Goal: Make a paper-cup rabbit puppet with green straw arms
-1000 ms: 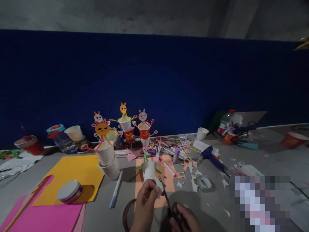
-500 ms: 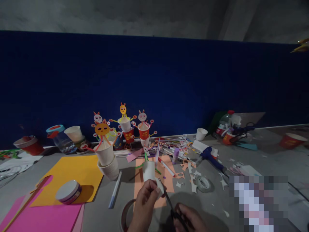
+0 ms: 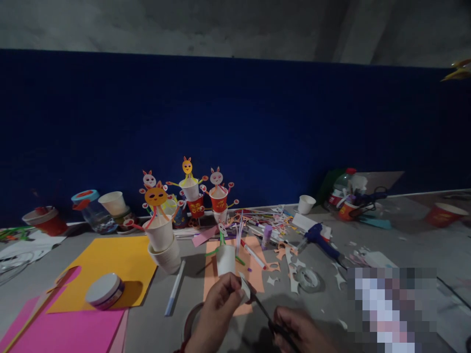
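Between the thumb and fingers of my left hand (image 3: 218, 306) is a small piece of white paper (image 3: 245, 288). My right hand (image 3: 296, 328) grips dark-handled scissors (image 3: 265, 314), their blades reaching up and left to the paper's right edge. Just beyond my left hand stands a white paper cup (image 3: 225, 260) with green pipe-cleaner-like arms and a small bunny head. It rests on a sheet of peach paper (image 3: 211, 289). A roll of tape (image 3: 189, 323) lies partly hidden behind my left wrist.
Several paper-cup animal figures (image 3: 160, 233) stand at the back left. Orange paper (image 3: 128, 255), pink paper (image 3: 81, 328) and a white-lidded jar (image 3: 105, 291) lie left. A marker (image 3: 175, 288) is nearer. Rightward are a blue glue gun (image 3: 324, 242), clear tape (image 3: 308, 279) and paper scraps (image 3: 293, 269).
My right hand and the scissors have shifted slightly right. The white paper has turned a little in my left hand, which stays in nearly the same place.
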### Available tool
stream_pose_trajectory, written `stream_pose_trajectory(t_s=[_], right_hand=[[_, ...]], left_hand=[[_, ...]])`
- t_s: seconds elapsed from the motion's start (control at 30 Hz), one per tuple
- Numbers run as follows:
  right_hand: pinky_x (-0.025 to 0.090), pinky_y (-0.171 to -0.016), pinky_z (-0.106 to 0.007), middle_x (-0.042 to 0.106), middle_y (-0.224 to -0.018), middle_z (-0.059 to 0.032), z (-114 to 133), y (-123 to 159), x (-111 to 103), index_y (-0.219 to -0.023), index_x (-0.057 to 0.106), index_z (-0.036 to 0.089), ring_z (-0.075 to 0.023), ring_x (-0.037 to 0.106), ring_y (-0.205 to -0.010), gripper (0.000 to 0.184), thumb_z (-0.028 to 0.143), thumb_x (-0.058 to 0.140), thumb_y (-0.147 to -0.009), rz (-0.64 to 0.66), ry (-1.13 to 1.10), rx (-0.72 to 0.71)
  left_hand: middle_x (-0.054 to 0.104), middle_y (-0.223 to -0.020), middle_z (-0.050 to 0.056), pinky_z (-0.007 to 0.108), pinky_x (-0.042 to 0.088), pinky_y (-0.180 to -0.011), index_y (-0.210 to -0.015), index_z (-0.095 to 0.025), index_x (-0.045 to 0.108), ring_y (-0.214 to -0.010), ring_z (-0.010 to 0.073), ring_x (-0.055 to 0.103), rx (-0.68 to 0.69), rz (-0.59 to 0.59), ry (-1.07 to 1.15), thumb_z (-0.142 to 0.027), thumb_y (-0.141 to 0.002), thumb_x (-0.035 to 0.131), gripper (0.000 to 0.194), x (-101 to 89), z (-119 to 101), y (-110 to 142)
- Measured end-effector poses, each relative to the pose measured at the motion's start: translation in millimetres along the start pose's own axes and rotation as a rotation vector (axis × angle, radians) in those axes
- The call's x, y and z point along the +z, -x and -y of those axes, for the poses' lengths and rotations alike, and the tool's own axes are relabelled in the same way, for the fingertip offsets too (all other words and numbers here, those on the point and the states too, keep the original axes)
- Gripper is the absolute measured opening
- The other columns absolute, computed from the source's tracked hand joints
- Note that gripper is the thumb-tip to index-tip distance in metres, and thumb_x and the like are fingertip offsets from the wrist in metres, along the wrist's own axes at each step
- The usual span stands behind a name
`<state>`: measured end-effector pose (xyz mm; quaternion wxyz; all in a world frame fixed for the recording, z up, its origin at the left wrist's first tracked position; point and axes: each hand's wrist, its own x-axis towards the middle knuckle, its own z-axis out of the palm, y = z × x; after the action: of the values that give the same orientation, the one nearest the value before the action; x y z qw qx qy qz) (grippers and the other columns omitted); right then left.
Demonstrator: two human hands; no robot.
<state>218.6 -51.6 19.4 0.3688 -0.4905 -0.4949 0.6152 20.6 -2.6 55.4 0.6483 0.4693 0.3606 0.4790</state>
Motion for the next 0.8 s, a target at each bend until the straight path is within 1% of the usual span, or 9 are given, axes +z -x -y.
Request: stream_pose_trajectory(t_s=[0.1, 0.13, 0.23, 0.37, 0.43, 0.53, 0.6, 0.7, 0.8], right_hand=[[0.024, -0.047, -0.021, 0.041, -0.055, 0.0081, -1.5, -1.6, -6.9, -0.065, 0.04, 0.023, -0.0076, 0.033, -0.05, 0.037, 0.047, 0.066, -0.077, 0.142, 0.086, -0.008], [0.023, -0.047, -0.021, 0.041, -0.055, 0.0084, -2.6, -2.1, -9.3, -0.065, 0.039, 0.023, -0.0074, 0.033, -0.05, 0.038, 0.047, 0.064, -0.079, 0.169, 0.108, -0.019], [0.023, -0.047, -0.021, 0.041, -0.055, 0.0086, -2.8, -2.3, -15.6, -0.066, 0.038, 0.023, -0.0077, 0.033, -0.05, 0.042, 0.055, 0.06, -0.083, 0.203, 0.137, -0.031], [0.022, -0.046, -0.021, 0.04, -0.053, 0.0083, 5.8, 0.4, -21.1, -0.062, 0.038, 0.023, -0.0078, 0.034, -0.049, 0.055, 0.071, 0.058, -0.08, 0.254, 0.159, -0.091], [0.021, -0.045, -0.021, 0.041, -0.052, 0.0083, 9.5, 1.5, -23.8, -0.061, 0.039, 0.023, -0.0074, 0.033, -0.047, 0.057, 0.074, 0.055, -0.081, 0.26, 0.184, -0.102], [0.022, -0.043, -0.021, 0.045, -0.052, 0.0075, 9.0, 1.9, -29.5, -0.063, 0.043, 0.022, -0.0072, 0.034, -0.045, 0.051, 0.067, 0.055, -0.085, 0.25, 0.213, -0.084], [0.022, -0.043, -0.02, 0.048, -0.051, 0.0073, 6.0, 1.2, -34.2, -0.063, 0.045, 0.022, -0.0074, 0.036, -0.044, 0.041, 0.054, 0.059, -0.085, 0.239, 0.234, -0.084], [0.022, -0.042, -0.019, 0.048, -0.049, 0.0085, 4.2, -0.2, -40.8, -0.063, 0.045, 0.023, -0.0075, 0.037, -0.043, 0.026, 0.034, 0.064, -0.078, 0.212, 0.268, -0.077], [0.023, -0.042, -0.019, 0.047, -0.046, 0.0087, 8.9, -0.7, -43.7, -0.061, 0.044, 0.023, -0.008, 0.037, -0.041, 0.023, 0.03, 0.061, -0.076, 0.21, 0.326, -0.084]], left_hand=[[0.064, -0.073, 0.001, 0.03, 0.042, -0.074, -0.07, -0.021, 0.054, -0.076, 0.0193, 0.059, -0.001, 0.037, -0.008, -0.026, -0.08, 0.069, 0.018, -1.1, -1.4, 0.5], [0.064, -0.074, 0.001, 0.03, 0.042, -0.075, -0.071, -0.021, 0.054, -0.076, 0.0194, 0.059, -0.002, 0.048, -0.014, -0.025, -0.081, 0.069, 0.018, -1.4, -1.9, 0.8], [0.065, -0.077, 0.002, 0.033, 0.044, -0.077, -0.072, -0.021, 0.054, -0.079, 0.0204, 0.061, -0.013, 0.077, -0.018, -0.024, -0.081, 0.068, 0.017, -2.3, -3.9, 1.7], [0.064, -0.079, 0.002, 0.034, 0.044, -0.079, -0.07, -0.021, 0.053, -0.081, 0.0217, 0.063, -0.021, 0.123, -0.044, -0.026, -0.08, 0.069, 0.019, -2.7, -7.6, 2.7], [0.065, -0.08, 0.003, 0.034, 0.044, -0.079, -0.07, -0.021, 0.053, -0.081, 0.0215, 0.063, -0.029, 0.141, -0.075, -0.026, -0.08, 0.069, 0.02, -2.1, -9.8, 3.0], [0.067, -0.079, 0.003, 0.032, 0.044, -0.078, -0.071, -0.021, 0.053, -0.081, 0.0218, 0.064, -0.046, 0.144, -0.108, -0.027, -0.079, 0.07, 0.02, -0.6, -12.7, 3.2], [0.066, -0.077, 0.002, 0.031, 0.044, -0.076, -0.07, -0.021, 0.054, -0.08, 0.0214, 0.064, -0.05, 0.134, -0.122, -0.028, -0.077, 0.072, 0.021, 0.1, -14.0, 3.2], [0.064, -0.074, 0.0, 0.029, 0.044, -0.074, -0.068, -0.021, 0.056, -0.076, 0.0195, 0.062, -0.049, 0.129, -0.13, -0.033, -0.073, 0.077, 0.025, 0.2, -16.1, 3.1], [0.063, -0.073, 0.0, 0.029, 0.044, -0.073, -0.068, -0.02, 0.057, -0.075, 0.0193, 0.062, -0.064, 0.165, -0.132, -0.037, -0.072, 0.079, 0.028, 0.4, -19.2, 2.6]])
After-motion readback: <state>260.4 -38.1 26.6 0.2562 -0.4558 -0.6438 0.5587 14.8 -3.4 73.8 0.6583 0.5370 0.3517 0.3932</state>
